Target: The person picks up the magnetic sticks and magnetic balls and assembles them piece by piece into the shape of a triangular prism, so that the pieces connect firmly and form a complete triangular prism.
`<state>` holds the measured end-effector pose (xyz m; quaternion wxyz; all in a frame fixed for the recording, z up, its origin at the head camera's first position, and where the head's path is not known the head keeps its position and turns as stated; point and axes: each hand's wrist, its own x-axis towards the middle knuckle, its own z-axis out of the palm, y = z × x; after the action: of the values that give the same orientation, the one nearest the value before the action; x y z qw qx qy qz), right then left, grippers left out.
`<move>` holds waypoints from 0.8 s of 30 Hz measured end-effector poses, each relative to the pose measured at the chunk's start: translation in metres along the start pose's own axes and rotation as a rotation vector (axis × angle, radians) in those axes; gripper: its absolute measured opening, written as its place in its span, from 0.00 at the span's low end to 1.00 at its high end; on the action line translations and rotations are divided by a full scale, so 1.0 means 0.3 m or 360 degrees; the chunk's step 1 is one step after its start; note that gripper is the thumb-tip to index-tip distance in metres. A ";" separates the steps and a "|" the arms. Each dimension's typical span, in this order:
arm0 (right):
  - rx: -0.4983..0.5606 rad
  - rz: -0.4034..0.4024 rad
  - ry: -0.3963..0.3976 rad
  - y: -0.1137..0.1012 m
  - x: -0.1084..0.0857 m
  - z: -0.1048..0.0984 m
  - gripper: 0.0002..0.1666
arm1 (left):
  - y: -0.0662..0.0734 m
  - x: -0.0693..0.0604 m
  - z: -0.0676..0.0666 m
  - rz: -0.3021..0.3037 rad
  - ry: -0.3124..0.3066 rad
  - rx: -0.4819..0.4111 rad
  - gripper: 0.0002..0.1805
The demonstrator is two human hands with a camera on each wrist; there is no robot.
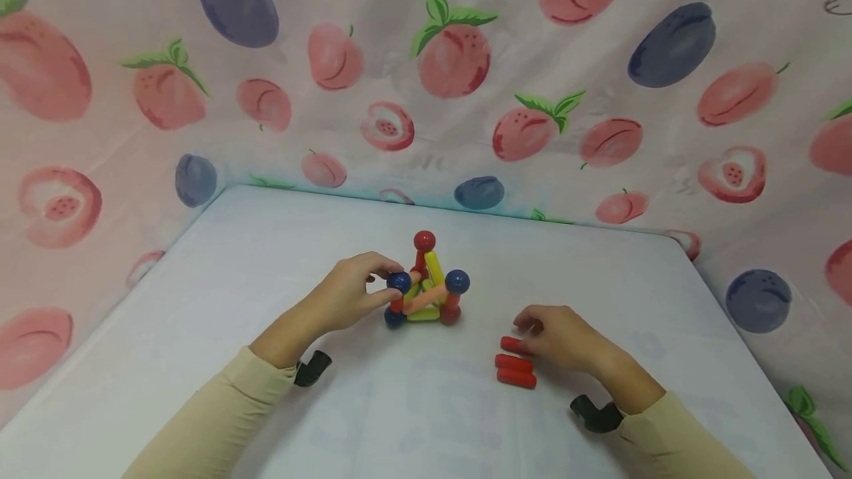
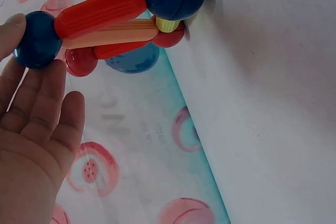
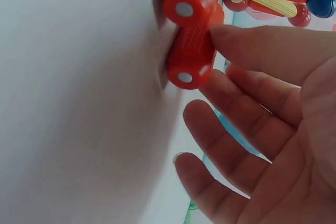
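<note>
A frame of magnetic building sticks and balls stands on the table, with red, yellow and orange sticks [image 1: 426, 299]. My left hand [image 1: 346, 290] pinches the blue ball [image 1: 399, 282] at its upper left corner between thumb and fingers; the left wrist view shows a red stick [image 2: 100, 13] joined to this ball [image 2: 38, 40]. To the right of the frame, my right hand [image 1: 566, 335] has thumb and index finger on either side of the farthest loose red stick [image 3: 189, 59]. Its other fingers are spread loosely. Two more red sticks [image 1: 515, 370] lie beside it, nearer me.
The white table [image 1: 373, 420] meets a fruit-printed cloth [image 1: 399, 35] hanging behind it and along its sides. A red ball [image 1: 424, 241] tops the frame at the back, and another blue ball [image 1: 457, 282] tops its right corner.
</note>
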<state>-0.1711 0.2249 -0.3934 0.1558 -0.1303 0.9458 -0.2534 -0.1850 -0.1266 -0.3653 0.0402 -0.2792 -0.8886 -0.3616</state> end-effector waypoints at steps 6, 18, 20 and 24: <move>0.0014 -0.0020 -0.0076 0.007 0.005 0.000 0.17 | -0.002 0.002 -0.005 -0.0021 -0.0008 -0.0003 0.18; -0.0077 -0.0263 0.0171 -0.074 0.000 -0.088 0.17 | -0.002 0.007 -0.002 -0.0032 -0.0026 -0.0020 0.19; -0.0086 -0.0337 0.0234 -0.107 0.003 -0.106 0.16 | 0.000 0.007 -0.003 -0.0038 -0.0029 -0.0019 0.19; -0.0059 -0.0465 0.0390 -0.184 0.024 -0.121 0.16 | 0.002 0.009 -0.003 -0.0040 -0.0031 -0.0020 0.19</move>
<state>-0.1815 0.1924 -0.3364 -0.0013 -0.2372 0.9333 -0.2697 -0.1870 -0.1255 -0.3636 0.0253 -0.2718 -0.8901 -0.3649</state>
